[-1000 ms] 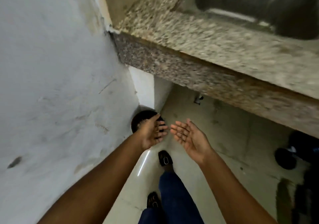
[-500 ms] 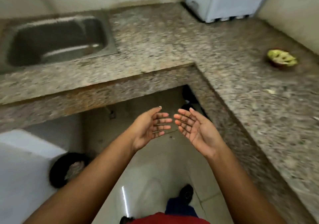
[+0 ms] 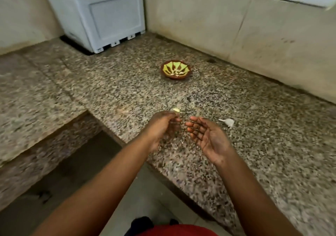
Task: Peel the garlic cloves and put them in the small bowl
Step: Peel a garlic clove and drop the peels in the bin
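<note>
While a pale garlic clove (image 3: 176, 110) lies on the speckled table (image 3: 254, 144) just beyond the fingertips, the small bowl (image 3: 176, 69), brown with green inside, holds peeled pieces farther back. View has swung from the sink to this corner. Left hand (image 3: 163, 126) loosely curled, right hand (image 3: 209, 137) palm-up, both holding nothing.

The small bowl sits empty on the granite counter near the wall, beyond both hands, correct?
Not quite. The head view shows the small bowl on the granite counter near the wall, beyond both hands, but it is not empty: a few pale pieces lie inside it.
</note>
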